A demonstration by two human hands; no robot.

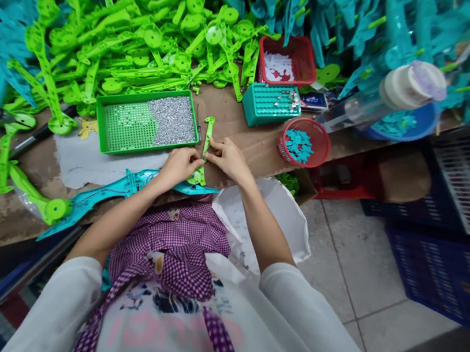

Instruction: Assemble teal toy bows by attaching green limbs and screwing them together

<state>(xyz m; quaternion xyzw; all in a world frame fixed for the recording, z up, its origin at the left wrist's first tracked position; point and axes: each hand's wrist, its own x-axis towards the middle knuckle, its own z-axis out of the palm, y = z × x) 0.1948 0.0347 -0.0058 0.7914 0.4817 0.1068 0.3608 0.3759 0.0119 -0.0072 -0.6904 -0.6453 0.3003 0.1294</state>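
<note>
A narrow light-green plastic part (209, 130) stands lengthwise before me, its wider end near the table's front edge. My left hand (180, 166) is closed, its fingertips pinching the part's lower half from the left. From the right, my right hand (229, 159) has thumb and forefinger closed on the part's middle; any small piece between them is too small to make out. Under the wide end lies a long turquoise plastic part (101, 195) with a thin wire along it. Left of the hands, a green perforated tray (124, 136) holds many small silvery metal pieces.
Green plastic parts (150, 36) are heaped at the back. To the right are a red bin (307, 64) with white pieces, a teal box (265, 113), a red basket (315, 146) with turquoise pieces and a clear bottle (359, 103). Blue crates (444, 272) stand beside the table.
</note>
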